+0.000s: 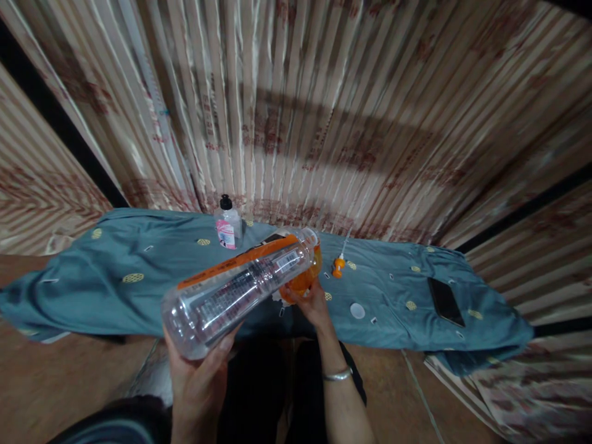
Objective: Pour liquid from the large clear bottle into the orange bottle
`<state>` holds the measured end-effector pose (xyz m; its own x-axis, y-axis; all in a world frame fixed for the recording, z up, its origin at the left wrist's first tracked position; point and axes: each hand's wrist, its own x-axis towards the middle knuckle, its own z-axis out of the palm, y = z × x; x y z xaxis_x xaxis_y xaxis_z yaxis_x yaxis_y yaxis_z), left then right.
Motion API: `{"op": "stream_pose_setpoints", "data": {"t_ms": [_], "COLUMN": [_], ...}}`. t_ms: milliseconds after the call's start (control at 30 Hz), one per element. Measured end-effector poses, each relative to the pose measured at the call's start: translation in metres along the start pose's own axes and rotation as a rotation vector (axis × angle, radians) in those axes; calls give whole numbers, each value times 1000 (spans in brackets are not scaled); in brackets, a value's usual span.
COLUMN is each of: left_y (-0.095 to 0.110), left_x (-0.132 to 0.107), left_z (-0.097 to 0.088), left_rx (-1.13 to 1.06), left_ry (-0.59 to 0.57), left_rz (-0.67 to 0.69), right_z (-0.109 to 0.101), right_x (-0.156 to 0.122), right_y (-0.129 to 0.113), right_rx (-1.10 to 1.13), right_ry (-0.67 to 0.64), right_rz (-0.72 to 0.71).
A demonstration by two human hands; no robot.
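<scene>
My left hand [198, 376] is wrapped round the base of a large clear plastic bottle [240, 287] with an orange label strip. The bottle is tipped almost flat, its mouth pointing away toward a small glass [305, 271] holding orange liquid. My right hand [313, 303], with a metal bangle on the wrist, grips that glass from below and holds it at the bottle's mouth. Both hover over a teal cloth [115, 271] spread on the floor.
On the cloth stand a small clear bottle with a black cap and pink label [227, 225], a small orange cap piece [339, 266], a white round lid [357, 310] and a dark phone [444, 300]. Striped curtains hang behind.
</scene>
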<state>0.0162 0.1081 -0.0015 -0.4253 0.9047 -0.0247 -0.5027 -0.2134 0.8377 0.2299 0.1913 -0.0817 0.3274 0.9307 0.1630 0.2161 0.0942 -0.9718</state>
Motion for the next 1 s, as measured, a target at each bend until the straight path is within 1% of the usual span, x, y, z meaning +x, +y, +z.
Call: {"op": "stream_pose_setpoints", "data": {"t_ms": [100, 333, 633, 767, 900, 1000], "left_y": [0, 4, -1, 0, 2, -1], "left_x": [1, -6, -1, -3, -9, -6], "left_z": [-1, 8, -1, 2, 7, 4], "left_rx": [1, -25, -16, -4, -22, -19], "left_ry": [-5, 15, -12, -4, 35, 33], "left_rz": [-1, 7, 12, 1, -20, -12], "right_z": [0, 2, 3, 3, 3, 3], "right_x": [0, 0, 1, 1, 0, 0], "right_y": [1, -3, -8, -11, -11, -9], "right_rx": [-1, -42, -20, -18, -19, -50], "right_ry": [-8, 11, 15, 5, 14, 8], "right_rz": [4, 24, 41, 26, 11, 22]}}
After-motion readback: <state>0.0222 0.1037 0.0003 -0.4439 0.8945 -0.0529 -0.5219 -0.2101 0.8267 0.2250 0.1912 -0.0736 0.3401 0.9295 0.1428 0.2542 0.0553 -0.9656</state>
